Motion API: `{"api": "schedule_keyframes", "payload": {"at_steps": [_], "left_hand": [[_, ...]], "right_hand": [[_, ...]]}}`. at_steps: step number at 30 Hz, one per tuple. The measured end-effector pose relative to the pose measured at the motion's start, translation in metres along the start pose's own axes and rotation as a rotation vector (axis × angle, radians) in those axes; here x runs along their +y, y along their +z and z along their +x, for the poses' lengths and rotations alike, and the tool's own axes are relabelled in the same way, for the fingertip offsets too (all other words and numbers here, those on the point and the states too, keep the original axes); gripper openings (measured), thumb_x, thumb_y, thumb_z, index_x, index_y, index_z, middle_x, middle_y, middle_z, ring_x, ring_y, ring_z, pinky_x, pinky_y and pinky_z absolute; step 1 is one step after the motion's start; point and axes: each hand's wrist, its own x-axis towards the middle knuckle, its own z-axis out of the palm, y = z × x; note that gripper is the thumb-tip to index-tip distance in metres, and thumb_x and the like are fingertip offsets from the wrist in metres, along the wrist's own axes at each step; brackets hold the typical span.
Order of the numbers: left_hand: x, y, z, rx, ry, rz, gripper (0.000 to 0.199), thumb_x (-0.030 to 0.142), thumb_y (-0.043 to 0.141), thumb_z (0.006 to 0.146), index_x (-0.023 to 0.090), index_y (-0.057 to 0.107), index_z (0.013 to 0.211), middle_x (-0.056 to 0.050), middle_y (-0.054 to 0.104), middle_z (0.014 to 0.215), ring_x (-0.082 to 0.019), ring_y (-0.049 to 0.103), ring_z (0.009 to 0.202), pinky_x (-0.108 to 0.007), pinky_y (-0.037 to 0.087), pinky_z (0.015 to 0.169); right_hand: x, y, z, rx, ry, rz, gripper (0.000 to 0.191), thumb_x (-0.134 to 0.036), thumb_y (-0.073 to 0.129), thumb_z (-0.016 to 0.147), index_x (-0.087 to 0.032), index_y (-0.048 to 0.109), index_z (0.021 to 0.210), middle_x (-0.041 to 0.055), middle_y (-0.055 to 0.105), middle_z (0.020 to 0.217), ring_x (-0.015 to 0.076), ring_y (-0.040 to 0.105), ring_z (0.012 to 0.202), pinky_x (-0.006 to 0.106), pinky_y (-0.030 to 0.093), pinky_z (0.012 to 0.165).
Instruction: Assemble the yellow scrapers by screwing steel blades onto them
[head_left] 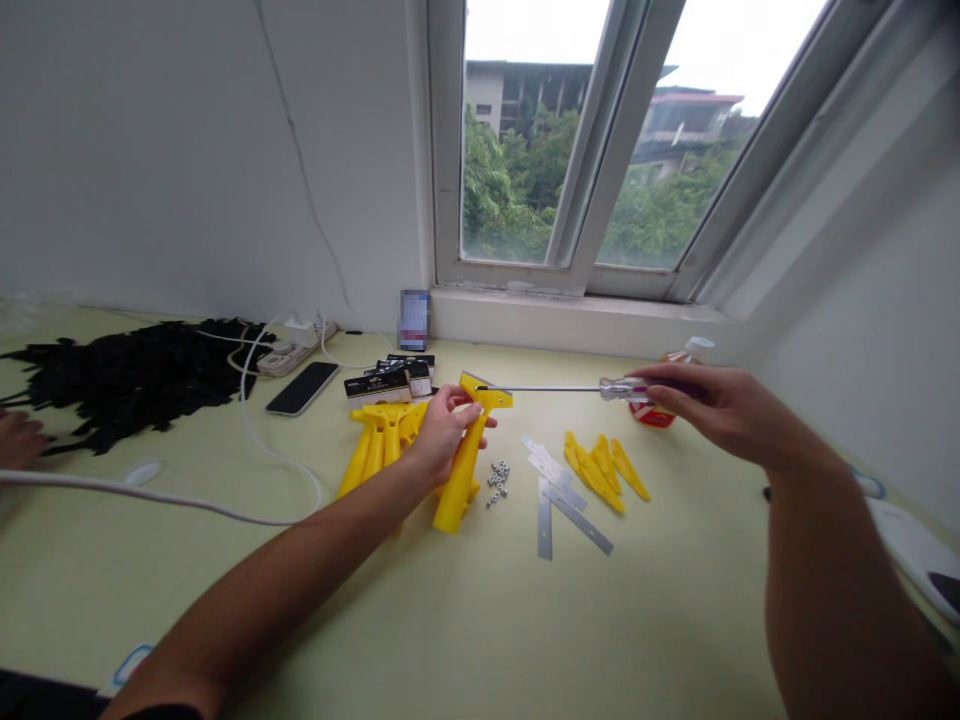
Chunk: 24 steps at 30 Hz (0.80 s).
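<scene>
We sit or stand at a pale green table (675, 620), below a sliding window (585, 150). To the left spreads a heap of black strips (135, 380), with another person's hand (19, 438) near its edge. Before us, our right hand (720, 405) is closed round the handle of a long-shafted screwdriver (559, 389), held roughly level. Its tip is at the head of the yellow scraper (461, 475), which is above the middle of the table, its handle slanting down toward us. Our left hand (450, 425) is curled shut around the scraper's neck, thumb and fingers gripping it, and a grey strip shows along the head's edge. Beside that hand lie more yellow scrapers (375, 450), partly hidden by our forearm. Behind them are black packaging cards (379, 387); a smartphone (302, 388) lies to their left, near a white power strip (289, 352). A bottle with red contents (651, 412) stands partly behind our right hand. Flat grey blades (576, 518) overlap right of the scraper, next to tapered yellow plastic pieces (600, 465). Smallest are the metal nuts (499, 480), clustered between scraper and blades.
</scene>
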Motion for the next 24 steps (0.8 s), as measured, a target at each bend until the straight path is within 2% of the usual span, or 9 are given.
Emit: {"api": "schedule_keyframes", "payload": {"at_steps": [5, 12, 15, 18, 20, 23, 24], "left_hand": [[0.001, 0.001, 0.0, 0.009, -0.003, 0.028, 0.021, 0.013, 0.063, 0.077, 0.017, 0.048, 0.091, -0.006, 0.054, 0.104, -0.016, 0.068, 0.068, -0.023, 0.049, 0.043], [-0.004, 0.0, 0.0, 0.0, 0.063, 0.107, 0.022, 0.017, 0.065, 0.075, 0.018, 0.048, 0.089, -0.005, 0.053, 0.112, -0.015, 0.068, 0.068, -0.021, 0.048, 0.043], [-0.006, -0.001, -0.001, -0.028, 0.099, 0.107, 0.025, 0.02, 0.068, 0.073, 0.018, 0.049, 0.089, -0.004, 0.053, 0.115, -0.014, 0.068, 0.069, -0.021, 0.049, 0.043], [-0.004, -0.001, -0.001, -0.032, 0.112, 0.092, 0.029, 0.023, 0.071, 0.071, 0.019, 0.049, 0.089, -0.004, 0.053, 0.115, -0.015, 0.069, 0.07, -0.021, 0.049, 0.043], [-0.001, -0.001, 0.0, -0.007, 0.103, 0.084, 0.031, 0.023, 0.072, 0.07, 0.019, 0.048, 0.089, -0.004, 0.053, 0.115, -0.016, 0.069, 0.07, -0.022, 0.05, 0.043], [0.002, -0.002, 0.003, 0.041, 0.094, 0.082, 0.032, 0.022, 0.072, 0.068, 0.019, 0.048, 0.089, -0.004, 0.053, 0.113, -0.017, 0.07, 0.069, -0.022, 0.051, 0.042], [0.003, -0.003, 0.004, 0.049, 0.094, 0.083, 0.032, 0.022, 0.072, 0.068, 0.019, 0.048, 0.089, -0.004, 0.054, 0.112, -0.017, 0.07, 0.069, -0.022, 0.051, 0.042]], "right_hand": [[-0.006, -0.001, -0.002, 0.044, -0.061, -0.079, 0.037, -0.052, 0.057, 0.088, -0.028, 0.072, 0.111, 0.0058, 0.074, 0.09, 0.025, 0.067, 0.072, 0.038, 0.052, 0.058], [-0.046, -0.006, -0.016, 0.236, -0.182, -0.211, 0.028, -0.047, 0.063, 0.086, -0.034, 0.071, 0.109, 0.0029, 0.074, 0.098, 0.025, 0.068, 0.074, 0.04, 0.053, 0.064], [-0.064, -0.004, -0.022, 0.346, -0.155, -0.235, 0.027, -0.048, 0.066, 0.083, -0.034, 0.069, 0.106, 0.0018, 0.074, 0.096, 0.0243, 0.068, 0.071, 0.039, 0.053, 0.066], [-0.074, 0.001, -0.023, 0.461, -0.007, -0.306, 0.029, -0.054, 0.056, 0.088, -0.027, 0.069, 0.09, 0.0034, 0.07, 0.073, 0.0219, 0.063, 0.056, 0.036, 0.047, 0.056], [-0.074, 0.005, -0.021, 0.437, 0.067, -0.285, 0.033, -0.054, 0.049, 0.091, -0.025, 0.064, 0.095, 0.0046, 0.069, 0.074, 0.0216, 0.062, 0.056, 0.035, 0.046, 0.055], [-0.068, 0.009, -0.016, 0.268, 0.018, -0.087, 0.039, -0.054, 0.049, 0.091, -0.025, 0.053, 0.116, 0.0086, 0.069, 0.103, 0.0243, 0.068, 0.079, 0.036, 0.053, 0.064], [-0.066, 0.011, -0.014, 0.249, 0.027, -0.048, 0.039, -0.055, 0.05, 0.09, -0.025, 0.052, 0.115, 0.0088, 0.07, 0.104, 0.0246, 0.068, 0.081, 0.036, 0.053, 0.065]]}}
